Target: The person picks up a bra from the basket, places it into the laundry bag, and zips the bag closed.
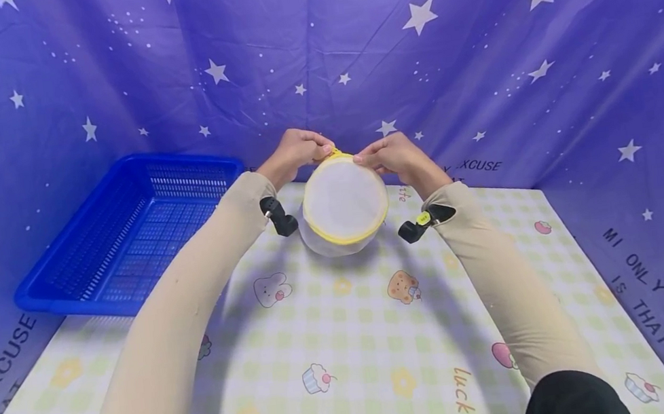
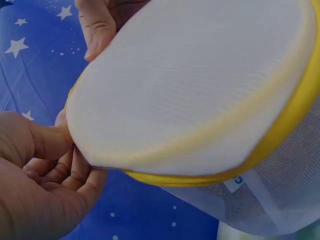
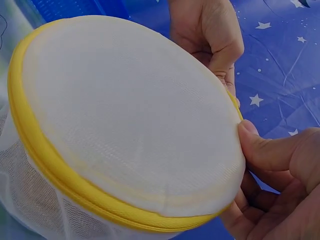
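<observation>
A round white mesh laundry bag [image 1: 345, 199] with yellow zipper trim is held tilted over the table, its flat lid facing me. My left hand [image 1: 301, 148] pinches the rim at the upper left, beside a yellow tab. At the upper right, my right hand [image 1: 391, 158] grips the same rim between thumb and fingers. In the left wrist view, the left thumb lies at the lid's edge and the fingers [image 2: 75, 170] curl beneath. The right wrist view shows the yellow zipper band [image 3: 75, 185] running round the lid, with sheer netting below. The bag's inside cannot be made out.
A blue plastic basket [image 1: 127, 302] with slatted sides stands at the left of the table. The tablecloth [image 1: 347, 342] is green-and-white checked with printed cartoons. Purple star-printed curtains [image 1: 313, 45] enclose the back and sides.
</observation>
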The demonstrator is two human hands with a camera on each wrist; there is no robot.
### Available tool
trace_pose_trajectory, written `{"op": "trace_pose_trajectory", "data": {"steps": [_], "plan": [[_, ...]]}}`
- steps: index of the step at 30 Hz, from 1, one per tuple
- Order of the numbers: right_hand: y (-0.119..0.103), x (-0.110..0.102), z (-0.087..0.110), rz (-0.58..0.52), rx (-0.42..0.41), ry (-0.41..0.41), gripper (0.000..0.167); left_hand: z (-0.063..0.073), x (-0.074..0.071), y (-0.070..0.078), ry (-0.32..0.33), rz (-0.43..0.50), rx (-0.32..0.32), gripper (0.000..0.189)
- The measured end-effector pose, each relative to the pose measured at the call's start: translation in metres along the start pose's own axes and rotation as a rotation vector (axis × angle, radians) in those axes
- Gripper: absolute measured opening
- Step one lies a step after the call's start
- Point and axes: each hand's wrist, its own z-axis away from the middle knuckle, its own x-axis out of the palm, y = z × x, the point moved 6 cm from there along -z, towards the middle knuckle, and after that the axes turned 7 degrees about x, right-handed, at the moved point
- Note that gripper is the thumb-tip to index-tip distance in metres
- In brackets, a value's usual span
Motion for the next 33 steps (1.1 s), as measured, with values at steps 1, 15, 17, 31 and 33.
{"op": "trace_pose_trajectory", "data": {"steps": [1,15,17,31,33], "plan": [[0.0,0.0,0.0,-0.009,0.003,0.004,0.03,0.0,0.0,0.0,0.003,-0.002,0.001,0.02],[-0.001,-0.001,0.0,-0.05,0.052,0.038,0.036,-0.003,-0.015,-0.003,0.059,0.025,-0.003,0.019],[0.001,-0.004,0.0,-0.046,0.061,0.047,0.036,-0.004,-0.02,-0.007,0.079,0.044,0.0,0.02],[0.015,-0.005,-0.002,-0.148,0.054,0.025,0.024,-0.006,-0.035,-0.019,0.092,0.089,-0.021,0.023],[0.015,-0.005,-0.003,-0.173,0.051,0.024,0.022,-0.006,-0.034,-0.019,0.044,0.092,-0.023,0.025]]}}
